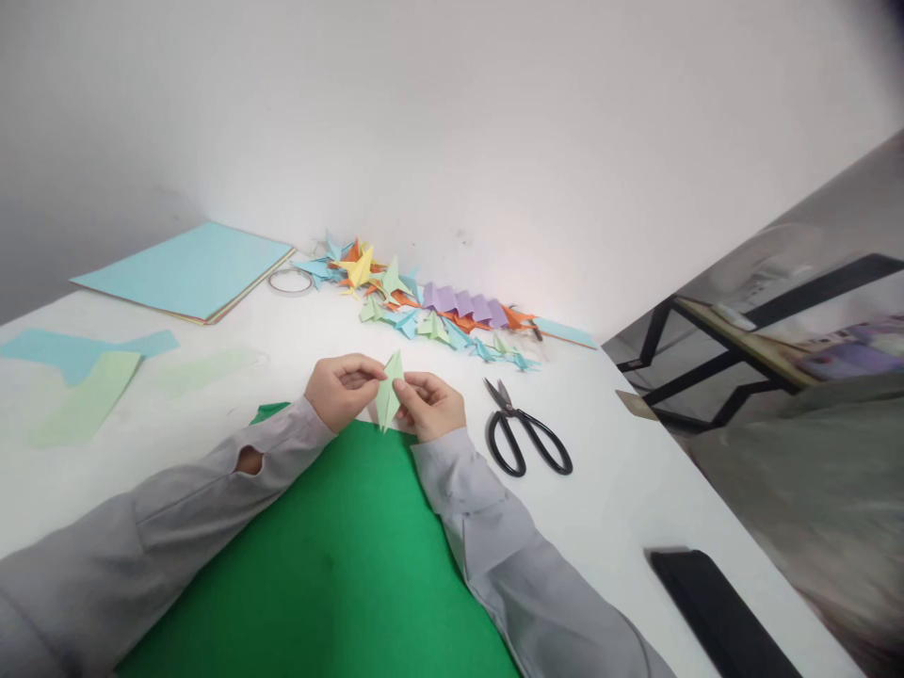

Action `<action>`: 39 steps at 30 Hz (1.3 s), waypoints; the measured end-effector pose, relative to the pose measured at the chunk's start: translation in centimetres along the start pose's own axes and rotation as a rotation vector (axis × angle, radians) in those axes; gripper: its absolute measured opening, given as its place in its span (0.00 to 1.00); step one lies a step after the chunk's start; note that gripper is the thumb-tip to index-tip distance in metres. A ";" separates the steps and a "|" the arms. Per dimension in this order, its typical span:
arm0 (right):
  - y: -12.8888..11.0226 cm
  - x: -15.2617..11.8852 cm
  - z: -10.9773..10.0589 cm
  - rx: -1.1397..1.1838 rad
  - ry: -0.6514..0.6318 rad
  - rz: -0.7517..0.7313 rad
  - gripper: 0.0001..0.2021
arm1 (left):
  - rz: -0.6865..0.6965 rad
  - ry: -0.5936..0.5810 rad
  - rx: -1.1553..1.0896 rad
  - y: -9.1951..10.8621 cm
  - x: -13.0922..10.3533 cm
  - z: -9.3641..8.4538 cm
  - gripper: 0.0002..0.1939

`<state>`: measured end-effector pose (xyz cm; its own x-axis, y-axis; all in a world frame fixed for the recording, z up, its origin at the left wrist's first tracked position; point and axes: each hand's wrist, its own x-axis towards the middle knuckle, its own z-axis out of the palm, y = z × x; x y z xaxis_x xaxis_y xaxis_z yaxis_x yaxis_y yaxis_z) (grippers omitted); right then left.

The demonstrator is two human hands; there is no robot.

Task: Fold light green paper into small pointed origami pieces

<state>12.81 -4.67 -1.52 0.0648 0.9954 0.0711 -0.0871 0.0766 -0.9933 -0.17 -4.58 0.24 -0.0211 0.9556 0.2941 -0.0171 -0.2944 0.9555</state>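
A small folded piece of light green paper (389, 394), narrow and pointed at both ends, is held upright between my hands. My left hand (343, 388) pinches its left edge with closed fingers. On the other side, my right hand (432, 405) grips it with the thumb on its face. Black-handled scissors (521, 428) lie partly opened on the white table (593, 490), right of my right hand. Beyond the hands, many folded paper shapes (430, 311) in blue, orange, yellow, green and purple lie in a long heap.
A stack of coloured sheets (190, 268) sits at the back left, beside a ring of tape (290, 281). Blue and green paper pieces (91, 395) lie at the left. A black object (713, 607) rests near the right edge. Green cloth (317, 574) spreads below my arms.
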 end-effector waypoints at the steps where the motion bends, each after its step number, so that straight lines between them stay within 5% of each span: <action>1: -0.1 0.0 0.0 0.010 0.011 -0.007 0.14 | -0.018 0.009 -0.019 0.0 0.0 0.1 0.07; 5: -0.4 -0.3 0.0 0.019 0.017 -0.043 0.12 | -0.123 -0.003 -0.060 0.0 0.2 0.1 0.18; 14: -0.3 -0.4 0.1 0.010 -0.023 -0.038 0.12 | -0.262 0.025 -0.134 -0.3 0.7 0.1 0.19; 19: -0.1 -0.2 -0.1 0.013 0.020 -0.066 0.12 | -0.341 -0.058 -0.221 -0.6 0.7 0.2 0.19; 30: -0.7 -0.5 -0.3 -0.036 -0.057 0.012 0.16 | -0.337 -0.026 -0.180 -0.1 0.7 0.2 0.18; 39: -0.7 -0.4 -0.5 0.005 -0.081 0.082 0.16 | -0.407 -0.179 -0.182 0.1 0.6 0.1 0.18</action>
<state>13.32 -5.13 -0.89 -0.0232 0.9997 -0.0030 -0.0942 -0.0052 -0.9955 -0.11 -4.04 0.54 0.1958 0.9767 -0.0882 -0.1632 0.1212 0.9791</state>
